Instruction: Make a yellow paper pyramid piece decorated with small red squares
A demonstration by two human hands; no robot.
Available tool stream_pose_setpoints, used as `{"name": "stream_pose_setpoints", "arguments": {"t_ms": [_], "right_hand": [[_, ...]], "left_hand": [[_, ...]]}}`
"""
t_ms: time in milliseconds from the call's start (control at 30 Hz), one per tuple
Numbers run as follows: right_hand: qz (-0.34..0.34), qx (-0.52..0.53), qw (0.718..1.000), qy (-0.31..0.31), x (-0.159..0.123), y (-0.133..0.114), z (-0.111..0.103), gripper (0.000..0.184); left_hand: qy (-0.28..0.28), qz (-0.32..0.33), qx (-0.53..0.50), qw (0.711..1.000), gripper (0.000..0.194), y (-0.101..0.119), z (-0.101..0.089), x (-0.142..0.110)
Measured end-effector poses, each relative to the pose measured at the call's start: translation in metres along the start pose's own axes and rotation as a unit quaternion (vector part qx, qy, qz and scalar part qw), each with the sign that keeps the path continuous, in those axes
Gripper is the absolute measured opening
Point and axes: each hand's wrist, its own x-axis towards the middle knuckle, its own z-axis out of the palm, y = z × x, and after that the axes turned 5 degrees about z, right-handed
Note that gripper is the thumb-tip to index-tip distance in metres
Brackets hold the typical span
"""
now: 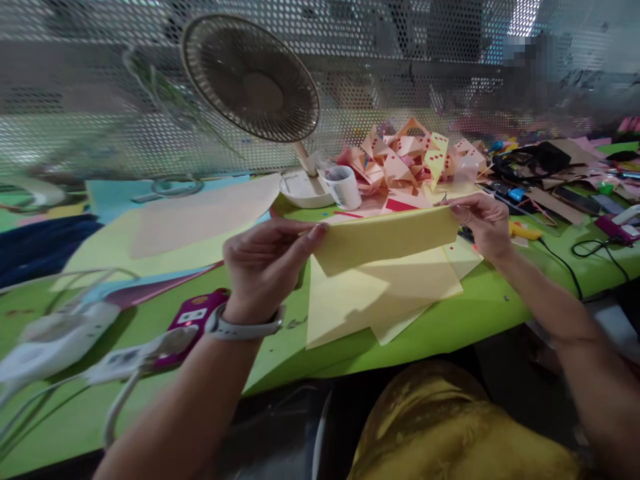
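My left hand [267,263] pinches the left end of a folded yellow paper sheet [387,237], and my right hand [480,223] pinches its right end. The sheet is held a little above the green table [450,327], stretched between both hands. Beneath it lie more loose yellow sheets [370,300]. A watch sits on my left wrist.
A desk fan [253,80] and a white cup [345,187] stand behind the paper. A pile of folded paper pieces with red dots [410,160] lies at the back right. Tools and cables [550,180] clutter the right; a power strip with cords [65,340] lies left.
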Motion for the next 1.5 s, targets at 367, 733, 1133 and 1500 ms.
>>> {"name": "stream_pose_setpoints", "arguments": {"t_ms": [367, 733, 1133, 1500], "right_hand": [[0.001, -0.031, 1.0, -0.003, 0.033, -0.021, 0.002, 0.034], [0.281, -0.246, 0.916, -0.149, 0.005, 0.053, 0.002, 0.017], [0.192, -0.398, 0.879, -0.182, -0.015, 0.069, 0.008, 0.008], [0.152, -0.425, 0.863, -0.228, -0.007, 0.07, 0.005, 0.024]], "left_hand": [[0.018, -0.094, -0.018, 0.995, 0.014, 0.019, 0.013, 0.029], [-0.241, -0.385, 0.043, 0.89, 0.035, -0.053, 0.013, -0.015], [-0.363, -0.241, 0.329, 0.838, 0.03, -0.06, 0.014, -0.026], [-0.442, 0.018, 0.368, 0.818, 0.069, -0.076, 0.014, -0.033]]}}
